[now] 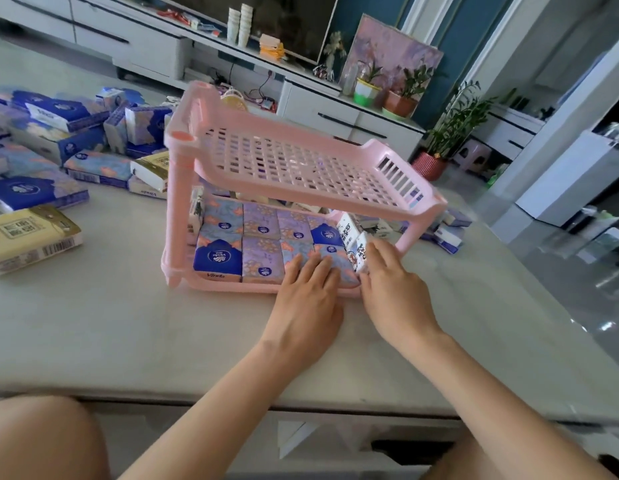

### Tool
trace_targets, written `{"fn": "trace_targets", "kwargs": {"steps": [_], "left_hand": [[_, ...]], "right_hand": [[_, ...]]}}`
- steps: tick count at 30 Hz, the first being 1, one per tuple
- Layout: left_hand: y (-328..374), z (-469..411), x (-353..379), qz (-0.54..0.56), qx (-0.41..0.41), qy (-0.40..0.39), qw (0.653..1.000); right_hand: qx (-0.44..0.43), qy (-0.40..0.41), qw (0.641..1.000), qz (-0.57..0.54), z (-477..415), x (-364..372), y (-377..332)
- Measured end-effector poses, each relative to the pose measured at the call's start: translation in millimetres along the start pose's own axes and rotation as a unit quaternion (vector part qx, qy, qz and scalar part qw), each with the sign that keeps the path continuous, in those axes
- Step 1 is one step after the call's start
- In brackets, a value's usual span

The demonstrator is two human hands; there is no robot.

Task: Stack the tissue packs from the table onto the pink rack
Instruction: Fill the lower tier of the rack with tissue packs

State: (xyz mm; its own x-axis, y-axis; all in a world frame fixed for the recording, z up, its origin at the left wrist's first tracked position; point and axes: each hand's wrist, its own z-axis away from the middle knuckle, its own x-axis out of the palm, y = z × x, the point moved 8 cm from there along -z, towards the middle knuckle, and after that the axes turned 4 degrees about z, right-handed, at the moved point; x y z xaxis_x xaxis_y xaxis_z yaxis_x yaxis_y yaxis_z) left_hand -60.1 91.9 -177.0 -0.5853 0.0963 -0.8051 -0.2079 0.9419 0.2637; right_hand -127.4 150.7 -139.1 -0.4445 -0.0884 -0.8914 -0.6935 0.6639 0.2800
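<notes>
Nearest, two bare forearms reach over the pale stone bench (128, 334). The pink slatted plastic two-tier rack (301, 164) stands mid-bench, its top tier bare and its lower tier nearly packed with purple-and-blue tissue packs (261, 254). More loose packs (58, 147) lie far left. The left hand (306, 299) lies flat and open, pressing the near row. The right hand (391, 289) pinches a small white printed pack (361, 252) upright at the right end. Slide it straight down; that gap by the rack's right post looks tight, while the top tier offers free room.
</notes>
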Motion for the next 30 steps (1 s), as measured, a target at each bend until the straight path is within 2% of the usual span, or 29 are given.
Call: {"fn": "trace_targets", "kwargs": {"steps": [5, 8, 11, 14, 16, 17, 18, 20, 22, 24, 26, 30], "left_hand": [[1.1, 1.8, -0.1, -0.005, 0.001, -0.020, 1.000], [0.5, 1.9, 4.5, -0.016, 0.005, -0.034, 0.999], [-2.5, 3.1, 8.5, -0.008, -0.006, -0.050, 0.999], [-0.2, 3.5, 0.4, 0.027, 0.004, -0.028, 0.999], [2.1, 2.7, -4.5, 0.022, 0.011, -0.006, 1.000], [3.1, 0.8, -5.0, 0.019, 0.012, 0.002, 1.000], [4.7, -2.3, -3.9, 0.019, 0.013, 0.005, 1.000], [9.9, -12.6, 1.1, 0.024, 0.012, 0.002, 1.000], [15.5, -27.0, 5.3, 0.052, -0.005, 0.002, 0.999], [20.4, -39.8, 10.7, 0.094, -0.012, -0.004, 0.996], [23.5, -44.8, 19.2, 0.104, 0.012, -0.020, 0.994], [17.7, -43.7, 24.1, 0.119, 0.003, -0.020, 0.993]], "right_hand": [[-0.007, -0.011, 0.993, -0.118, 3.4, 0.9, 1.4], [-0.039, 0.038, 0.990, -0.129, 7.3, 1.0, -0.4], [-0.070, -0.018, 0.988, -0.136, 18.8, 19.3, -3.9], [-0.118, 0.113, 0.957, -0.240, 45.5, 0.5, 13.3], [-0.071, 0.199, 0.925, -0.316, 58.4, -0.3, 42.0], [-0.013, 0.217, 0.905, -0.365, 55.3, 3.1, 59.1], [0.066, 0.218, 0.884, -0.408, 47.0, 11.7, 77.7], [0.203, 0.171, 0.849, -0.457, 22.3, 39.2, 107.4], [0.226, 0.093, 0.858, -0.452, -9.6, 61.5, 117.9], [0.174, 0.045, 0.894, -0.409, -44.0, 79.0, 118.5], [0.123, 0.021, 0.923, -0.364, -74.8, 93.3, 115.3], [0.106, -0.009, 0.940, -0.325, -108.7, 121.4, 108.3]]}}
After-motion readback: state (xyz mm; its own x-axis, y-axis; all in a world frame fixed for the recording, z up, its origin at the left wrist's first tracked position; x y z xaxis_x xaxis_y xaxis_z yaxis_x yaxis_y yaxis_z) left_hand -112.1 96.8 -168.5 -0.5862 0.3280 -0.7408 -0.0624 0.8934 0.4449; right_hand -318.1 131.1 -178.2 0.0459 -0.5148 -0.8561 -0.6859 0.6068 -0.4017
